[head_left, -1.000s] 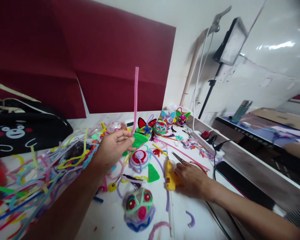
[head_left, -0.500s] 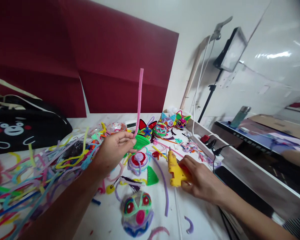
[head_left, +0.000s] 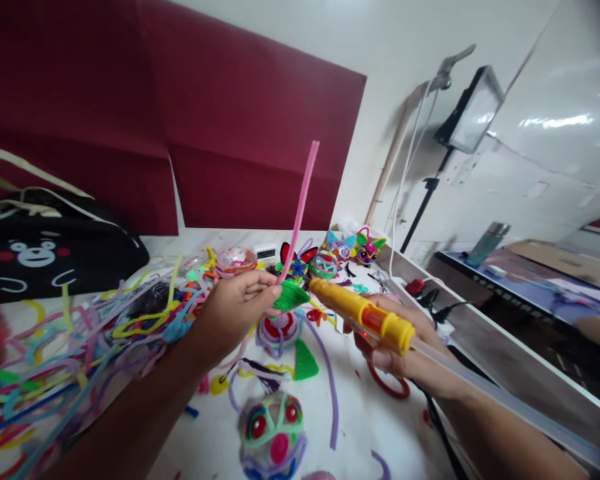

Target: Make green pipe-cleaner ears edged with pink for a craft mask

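Note:
My left hand (head_left: 245,307) pinches a green ear-shaped piece (head_left: 291,296) together with a long pink pipe cleaner (head_left: 300,207) that sticks upward. In my right hand (head_left: 395,333) is a yellow hot glue gun (head_left: 363,313) with a clear glue stick (head_left: 480,380) out of its back. Its nozzle points left, close to the green piece. Below lies a second green ear piece (head_left: 306,360), beside a round ornament with a red and purple top (head_left: 279,331). Nearer to me sits a clear ball with a pipe-cleaner face (head_left: 274,433).
Loose pipe cleaners (head_left: 80,367) are heaped at the left, before a black bag (head_left: 55,247). Several finished ornaments (head_left: 337,250) stand at the back. A power strip with plugs (head_left: 430,300) lies in the tray at the right. A bottle (head_left: 487,245) stands on the far-right table.
My right hand has lifted the glue gun and turned it from upright to nearly level, its nozzle now close to the green piece. The pink pipe cleaner leans more to the right.

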Motion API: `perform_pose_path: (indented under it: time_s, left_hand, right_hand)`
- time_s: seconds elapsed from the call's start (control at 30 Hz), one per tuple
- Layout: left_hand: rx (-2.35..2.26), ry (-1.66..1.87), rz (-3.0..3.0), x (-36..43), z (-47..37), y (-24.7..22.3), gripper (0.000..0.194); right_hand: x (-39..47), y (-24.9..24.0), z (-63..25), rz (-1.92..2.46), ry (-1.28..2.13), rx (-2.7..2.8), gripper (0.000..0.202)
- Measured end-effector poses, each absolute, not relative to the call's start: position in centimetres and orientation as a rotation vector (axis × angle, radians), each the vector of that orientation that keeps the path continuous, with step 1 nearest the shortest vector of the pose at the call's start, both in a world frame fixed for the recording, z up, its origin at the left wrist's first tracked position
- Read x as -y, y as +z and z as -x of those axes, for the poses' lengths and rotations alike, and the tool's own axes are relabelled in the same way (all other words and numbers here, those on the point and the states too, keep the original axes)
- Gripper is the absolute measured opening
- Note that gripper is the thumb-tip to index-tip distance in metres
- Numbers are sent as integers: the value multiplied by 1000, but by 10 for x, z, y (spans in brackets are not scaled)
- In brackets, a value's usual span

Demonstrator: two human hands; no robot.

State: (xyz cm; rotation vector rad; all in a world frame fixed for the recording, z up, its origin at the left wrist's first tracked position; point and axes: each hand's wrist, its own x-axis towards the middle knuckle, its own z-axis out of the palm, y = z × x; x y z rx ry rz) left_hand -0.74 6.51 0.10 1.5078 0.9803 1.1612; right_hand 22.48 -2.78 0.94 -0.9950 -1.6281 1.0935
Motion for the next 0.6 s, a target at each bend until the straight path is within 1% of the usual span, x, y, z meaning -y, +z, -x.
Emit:
perform_pose_path:
  time_s: [0.33,0.6]
  left_hand:
    - [-912,1105,-1648,-56,10,3,17]
    - [-956,1099,-1717,-56,12,0,21]
  right_hand:
    - [22,8,-218,969,1083,1693,36]
    - [22,10,-216,907,1103,1669,34]
